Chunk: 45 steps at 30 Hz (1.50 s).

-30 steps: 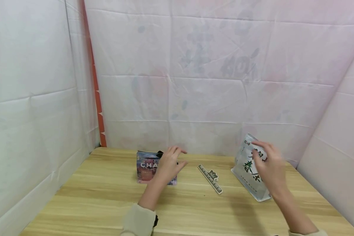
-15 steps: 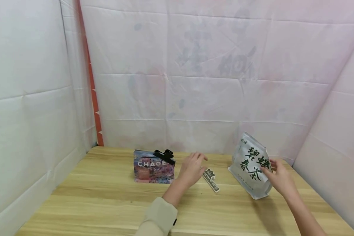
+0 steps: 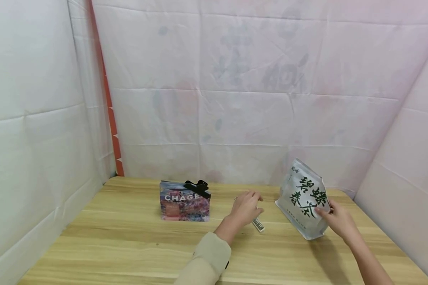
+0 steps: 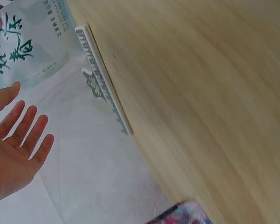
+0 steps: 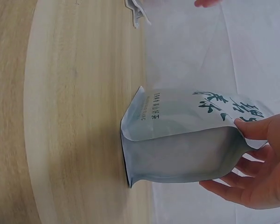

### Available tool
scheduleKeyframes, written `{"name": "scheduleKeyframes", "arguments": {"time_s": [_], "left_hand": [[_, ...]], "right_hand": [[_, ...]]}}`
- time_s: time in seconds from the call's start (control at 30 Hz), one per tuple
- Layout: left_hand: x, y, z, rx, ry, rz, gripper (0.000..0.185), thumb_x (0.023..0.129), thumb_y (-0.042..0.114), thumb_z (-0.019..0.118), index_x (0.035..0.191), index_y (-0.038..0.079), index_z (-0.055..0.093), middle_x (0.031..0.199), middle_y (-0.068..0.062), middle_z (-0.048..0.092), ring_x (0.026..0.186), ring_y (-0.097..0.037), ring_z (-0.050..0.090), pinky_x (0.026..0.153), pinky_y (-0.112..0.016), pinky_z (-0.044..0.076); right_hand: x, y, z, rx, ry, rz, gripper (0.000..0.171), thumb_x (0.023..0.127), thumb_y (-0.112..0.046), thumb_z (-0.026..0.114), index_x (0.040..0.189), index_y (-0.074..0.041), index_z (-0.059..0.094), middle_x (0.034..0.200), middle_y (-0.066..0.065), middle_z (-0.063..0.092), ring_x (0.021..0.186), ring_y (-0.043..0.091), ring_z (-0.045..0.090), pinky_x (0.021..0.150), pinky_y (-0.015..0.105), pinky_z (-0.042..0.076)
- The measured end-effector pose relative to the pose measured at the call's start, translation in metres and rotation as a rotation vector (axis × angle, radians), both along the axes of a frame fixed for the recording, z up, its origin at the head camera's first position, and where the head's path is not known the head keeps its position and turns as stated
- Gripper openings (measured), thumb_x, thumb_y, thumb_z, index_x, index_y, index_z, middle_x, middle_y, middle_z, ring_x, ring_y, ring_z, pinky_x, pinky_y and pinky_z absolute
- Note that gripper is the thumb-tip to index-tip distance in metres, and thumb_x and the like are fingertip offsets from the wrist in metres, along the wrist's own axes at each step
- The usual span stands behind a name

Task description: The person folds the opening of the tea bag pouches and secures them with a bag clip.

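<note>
A silver-white tea bag [image 3: 303,202] with green Chinese lettering stands at the right of the table. My right hand [image 3: 338,221] grips its right edge, thumb on the front and fingers behind, as the right wrist view shows [image 5: 261,163]. A flat clip [image 3: 258,225] with a piano-key pattern lies left of the bag, partly hidden in the head view by my left hand [image 3: 245,208]. In the left wrist view the whole clip [image 4: 102,79] shows, and my left hand [image 4: 16,149] is apart from it with fingers spread, holding nothing.
A colourful pouch [image 3: 185,206] lettered "CHAGE" stands left of centre, a black clip [image 3: 198,188] fastened across its top right corner. White cloth [image 3: 242,99] hangs behind and at both sides of the wooden table [image 3: 128,245].
My left hand has moved right from in front of the colourful pouch to over the piano-key clip. My right hand has come down to the tea bag's right edge and taken hold of it.
</note>
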State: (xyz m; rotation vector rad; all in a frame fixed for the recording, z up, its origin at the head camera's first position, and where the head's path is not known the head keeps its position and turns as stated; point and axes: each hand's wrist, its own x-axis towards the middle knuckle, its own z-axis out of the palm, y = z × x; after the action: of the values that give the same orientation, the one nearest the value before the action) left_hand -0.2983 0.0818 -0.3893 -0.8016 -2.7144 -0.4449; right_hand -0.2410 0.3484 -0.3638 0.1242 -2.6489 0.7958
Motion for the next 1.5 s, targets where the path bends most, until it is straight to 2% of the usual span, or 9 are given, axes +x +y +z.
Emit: {"name": "scheduleKeyframes", "arguments": {"time_s": [0.2,0.5,0.77,0.87,0.93,1.07,1.17,1.27,1.5], "left_hand": [[0.0,0.021,-0.006,0.052,-0.142,-0.015,0.032,0.086,0.038,0.063,0.114,0.024,0.057,0.108,0.014,0.053,0.098,-0.004,0.051,0.077,-0.018,0.041],[0.0,0.045,-0.014,0.431,-0.407,-0.002,0.056,0.085,0.03,0.067,0.132,0.01,0.045,0.129,-0.001,0.047,0.117,-0.018,0.045,0.095,-0.033,0.038],[-0.002,0.059,-0.016,0.695,-0.509,-0.05,0.068,0.08,0.018,0.07,0.137,0.005,0.036,0.133,-0.012,0.045,0.121,-0.027,0.042,0.099,-0.038,0.034],[-0.002,0.061,-0.018,0.768,-0.517,-0.066,0.06,0.078,0.011,0.071,0.131,0.004,0.043,0.127,-0.012,0.05,0.117,-0.027,0.046,0.097,-0.039,0.036],[-0.002,0.063,-0.019,0.792,-0.515,-0.054,0.054,0.078,0.01,0.071,0.126,0.005,0.047,0.123,-0.011,0.052,0.114,-0.026,0.048,0.096,-0.039,0.037],[0.001,0.066,-0.019,0.824,-0.505,-0.019,0.039,0.078,0.011,0.071,0.113,0.005,0.054,0.112,-0.008,0.056,0.106,-0.025,0.052,0.091,-0.039,0.041],[0.004,0.068,-0.018,0.86,-0.517,-0.01,0.032,0.079,0.011,0.071,0.104,0.005,0.053,0.104,-0.009,0.058,0.098,-0.024,0.055,0.085,-0.037,0.044],[0.007,0.07,-0.017,0.878,-0.54,-0.014,0.029,0.08,0.011,0.069,0.099,0.006,0.049,0.097,-0.009,0.058,0.092,-0.023,0.057,0.081,-0.035,0.045],[0.012,0.071,-0.016,0.873,-0.511,0.022,0.037,0.08,0.011,0.07,0.11,0.005,0.049,0.105,-0.009,0.06,0.096,-0.023,0.057,0.083,-0.035,0.045]], "right_hand": [[0.003,0.004,0.002,-0.005,0.015,0.027,0.033,0.086,-0.008,0.062,0.108,0.015,0.052,0.095,0.032,0.058,0.082,0.04,0.057,0.06,0.037,0.047],[0.01,0.008,0.0,-0.062,-0.065,0.126,0.027,0.089,-0.012,0.061,0.106,0.007,0.056,0.099,0.023,0.061,0.098,0.044,0.051,0.073,0.051,0.045],[0.015,0.013,-0.002,-0.068,-0.032,0.213,0.026,0.086,-0.006,0.063,0.108,0.008,0.057,0.093,0.01,0.063,0.089,0.003,0.053,0.068,0.024,0.046],[0.017,0.016,-0.003,-0.094,-0.069,0.205,0.03,0.089,-0.008,0.06,0.113,0.008,0.054,0.098,0.013,0.062,0.095,0.011,0.054,0.071,0.026,0.046],[0.019,0.019,-0.006,-0.122,-0.103,0.173,0.035,0.092,-0.011,0.057,0.118,0.01,0.049,0.105,0.019,0.058,0.099,0.024,0.054,0.072,0.03,0.047],[0.016,0.032,-0.017,-0.272,-0.199,0.095,0.052,0.096,-0.023,0.049,0.125,0.016,0.031,0.118,0.035,0.041,0.104,0.04,0.049,0.076,0.039,0.05],[0.009,0.041,-0.029,-0.401,-0.24,0.056,0.055,0.097,-0.027,0.045,0.121,0.019,0.027,0.111,0.032,0.045,0.095,0.031,0.055,0.074,0.039,0.052],[0.006,0.039,-0.032,-0.442,-0.253,0.032,0.056,0.098,-0.029,0.041,0.119,0.021,0.029,0.104,0.026,0.052,0.084,0.014,0.058,0.071,0.033,0.052],[0.011,0.015,-0.021,-0.318,-0.254,-0.007,0.055,0.098,-0.031,0.044,0.124,0.017,0.032,0.114,0.029,0.05,0.088,0.002,0.051,0.08,0.036,0.049]]}}
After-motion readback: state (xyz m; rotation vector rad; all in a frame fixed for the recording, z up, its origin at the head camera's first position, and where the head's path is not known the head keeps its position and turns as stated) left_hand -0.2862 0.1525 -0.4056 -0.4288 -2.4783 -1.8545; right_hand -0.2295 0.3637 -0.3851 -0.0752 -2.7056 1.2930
